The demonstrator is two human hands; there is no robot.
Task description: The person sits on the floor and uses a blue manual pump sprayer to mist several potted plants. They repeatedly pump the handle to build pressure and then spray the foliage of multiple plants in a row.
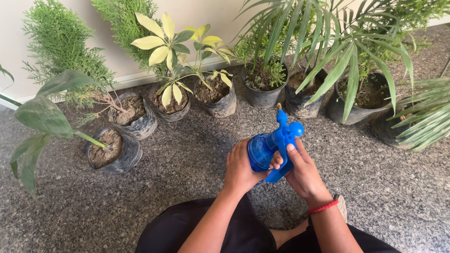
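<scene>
Blue translucent plastic pump spray bottle (269,149) held over the grey speckled stone floor (187,173), just short of the row of pots along the cream wall (93,9). All places taken from the bottle.

Beyond its nozzle: dark plastic pot with fine green sprigs (265,89), then two more dark round pots (304,96) (363,96) under long drooping palm fronds (347,51), which overhang the space beyond and right of the bottle. Up and left: two soil-filled grow bags (215,96) (171,100) carrying a yellow-green variegated plant (168,44). Farther left: two wrinkled grow bags (133,117) (112,150), one with a bare twig, one with a broad-leaved stem (44,117). Feathery conifers (61,42) against the wall. Nothing lies between bottle and pots.

Left hand (241,171) cups the bottle's body from the left, fingers wrapped behind it, grasping. Right hand (304,175) closes round the handle and trigger from the right, thumb laid along the blue pump head; red thread band (322,206) at the wrist. Both forearms rise from dark trousers (197,229) at the bottom edge, and a sandalled foot (342,206) shows near the right wrist. Bottle tilted, nozzle toward the pots.
</scene>
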